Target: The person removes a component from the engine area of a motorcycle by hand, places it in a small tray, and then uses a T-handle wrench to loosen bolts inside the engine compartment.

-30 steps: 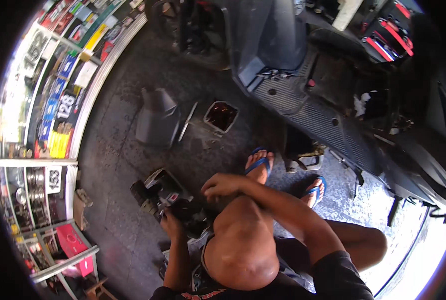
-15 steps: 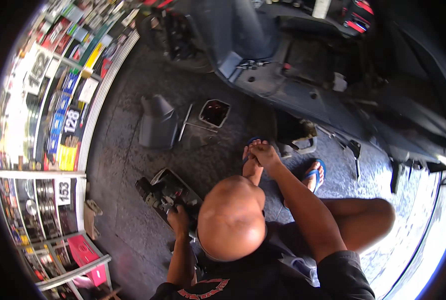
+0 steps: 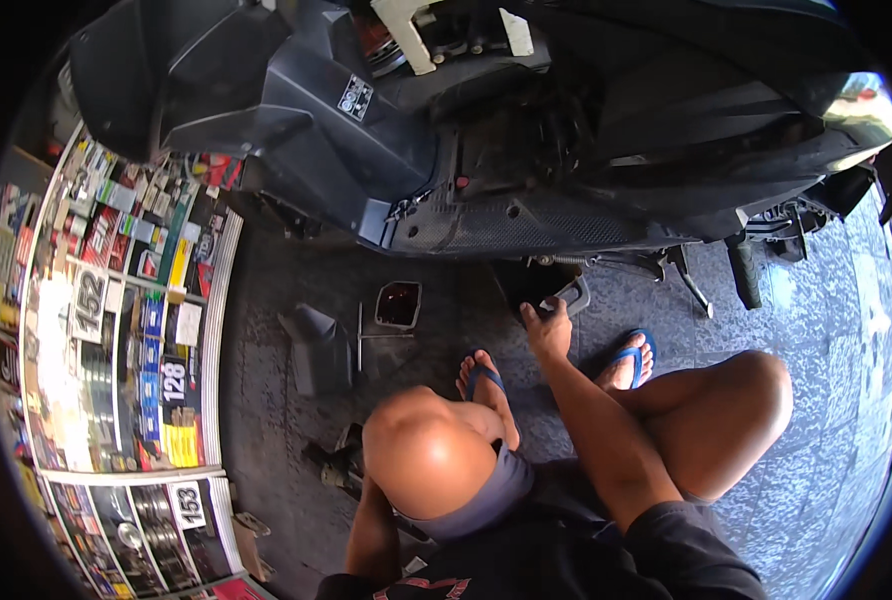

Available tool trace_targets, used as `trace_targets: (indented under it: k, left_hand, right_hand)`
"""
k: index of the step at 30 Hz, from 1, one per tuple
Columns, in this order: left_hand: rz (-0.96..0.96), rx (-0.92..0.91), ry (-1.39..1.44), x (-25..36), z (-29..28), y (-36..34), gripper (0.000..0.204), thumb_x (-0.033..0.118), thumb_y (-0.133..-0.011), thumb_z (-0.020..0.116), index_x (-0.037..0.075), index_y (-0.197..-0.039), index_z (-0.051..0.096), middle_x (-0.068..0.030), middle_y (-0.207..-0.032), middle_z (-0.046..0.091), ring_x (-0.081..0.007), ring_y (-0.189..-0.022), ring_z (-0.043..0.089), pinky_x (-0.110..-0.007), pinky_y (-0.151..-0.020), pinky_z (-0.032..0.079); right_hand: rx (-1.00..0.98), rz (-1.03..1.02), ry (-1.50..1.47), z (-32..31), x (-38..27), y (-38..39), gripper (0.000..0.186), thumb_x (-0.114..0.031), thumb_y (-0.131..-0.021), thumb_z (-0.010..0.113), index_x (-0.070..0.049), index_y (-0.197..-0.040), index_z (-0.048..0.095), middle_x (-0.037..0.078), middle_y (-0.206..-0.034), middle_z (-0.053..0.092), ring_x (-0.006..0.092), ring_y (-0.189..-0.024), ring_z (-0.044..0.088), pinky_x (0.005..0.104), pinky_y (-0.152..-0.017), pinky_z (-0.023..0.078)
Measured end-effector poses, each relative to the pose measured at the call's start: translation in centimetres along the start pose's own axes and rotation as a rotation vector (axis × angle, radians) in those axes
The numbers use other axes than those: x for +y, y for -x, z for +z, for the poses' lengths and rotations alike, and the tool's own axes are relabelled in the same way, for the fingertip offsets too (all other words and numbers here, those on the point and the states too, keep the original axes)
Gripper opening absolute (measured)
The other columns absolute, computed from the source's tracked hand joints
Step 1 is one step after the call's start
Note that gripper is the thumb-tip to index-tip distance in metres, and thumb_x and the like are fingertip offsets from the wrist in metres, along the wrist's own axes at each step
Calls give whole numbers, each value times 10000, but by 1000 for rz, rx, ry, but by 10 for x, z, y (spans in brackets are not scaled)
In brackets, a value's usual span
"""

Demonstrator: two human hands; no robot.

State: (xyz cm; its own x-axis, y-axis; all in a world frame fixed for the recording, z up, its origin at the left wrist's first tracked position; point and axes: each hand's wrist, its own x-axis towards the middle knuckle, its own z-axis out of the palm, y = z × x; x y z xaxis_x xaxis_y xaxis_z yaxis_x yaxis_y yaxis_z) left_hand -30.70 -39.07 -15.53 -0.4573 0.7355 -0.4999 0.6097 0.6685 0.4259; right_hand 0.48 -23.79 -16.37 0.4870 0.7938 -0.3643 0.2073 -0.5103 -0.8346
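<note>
1. Because the dark container (image 3: 522,284) sits on the floor (image 3: 276,480) by the scooter's (image 3: 526,225) lower edge, right hand (image 3: 549,328) is probably low to suit; can't tell if it's gripping.
2. Left hand's hidden behind the knee (image 3: 431,450), no clue.

Left side of frame: tall display cabinet with pale ribbed edging (image 3: 213,350); three large markings legible, three digits each. Highest: white rectangular card (image 3: 88,305), bold dark digits. Mid-height, farther right: black rectangular panel (image 3: 175,380), white digits. Lower left: smaller white upright card (image 3: 189,506), dark digits, below the cabinet's pale horizontal rail (image 3: 131,478). Print on the coloured packets around these too small to read. Upper frame, left of centre: black-and-white sticker with pictograms (image 3: 355,97) on dark grey plastic scooter (image 3: 306,150). Bottom edge: black cloth shirt (image 3: 546,560), reddish chest print, cropped, unreadable.
</note>
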Motion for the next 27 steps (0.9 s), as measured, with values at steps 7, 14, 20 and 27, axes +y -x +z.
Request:
trace_targets:
  k: [7,14,20,27]
  left_hand:
    - [397,-289,115,137,41,-75,560,440,-943,631,161,-1413,506,-73,-1393,553,-90,-1181,541,-232,-930,427]
    - [657,-263,255,248,80,-102,238,180,-908,663,4,-1056,722,-114,-991,737,-192,-918,683,-308,-826,504]
    - [802,-282,118,276,115,-116,246,200,-900,667,26,-1064,725,-125,-982,736,-196,-923,683,-321,-841,494]
    - [775,-240,84,273,122,-118,245,212,-902,650,9,-1019,722,-151,-937,724,-235,-886,690,-344,-804,495]
  right_hand:
    - [21,-92,19,17,41,-38,425,-285,-873,707,27,-1158,659,169,-912,727,276,-819,708,373,-738,528]
    - [-229,21,-766,-39,5,-26,261,-135,-962,613,38,-1156,644,-12,-682,534,75,-546,458,232,-487,351]
    - [-361,20,-793,-78,-1,-37,261,-126,-956,621,26,-1166,645,-23,-684,538,60,-551,451,224,-492,338]
    - [-327,-51,-576,-76,1,-40,253,-123,-936,625,17,-1140,681,26,-850,669,92,-719,577,244,-656,465]
